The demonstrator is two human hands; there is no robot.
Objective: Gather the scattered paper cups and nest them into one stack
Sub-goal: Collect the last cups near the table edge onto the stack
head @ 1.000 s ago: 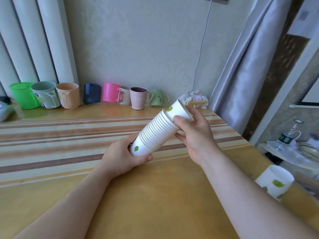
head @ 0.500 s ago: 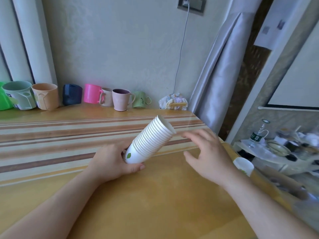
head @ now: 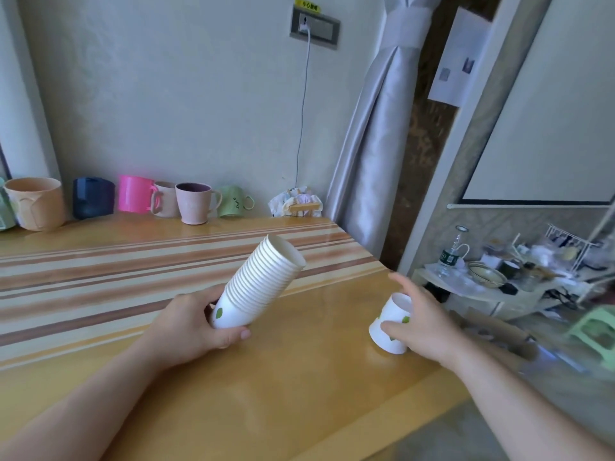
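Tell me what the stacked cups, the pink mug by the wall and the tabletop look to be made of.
Stacked cups: thin white paper, matte, with rolled rims and a printed green leaf.
Pink mug: probably plastic; the bright, even colour looks slightly translucent, though the view is blurred.
Tabletop: yellowish wood or wood-look laminate under a glossy coat, since it mirrors the window light. Which of the two cannot be told.

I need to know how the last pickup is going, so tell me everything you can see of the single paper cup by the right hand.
The single paper cup is white, looks like thin paper, and has green leaf prints on its side. It sits near the right edge of the table, tilted, with its open mouth up and facing away from the camera. The right hand covers its right side, thumb across the wall and fingers over the rim, closing on it. It is apart from the stack in the left hand.
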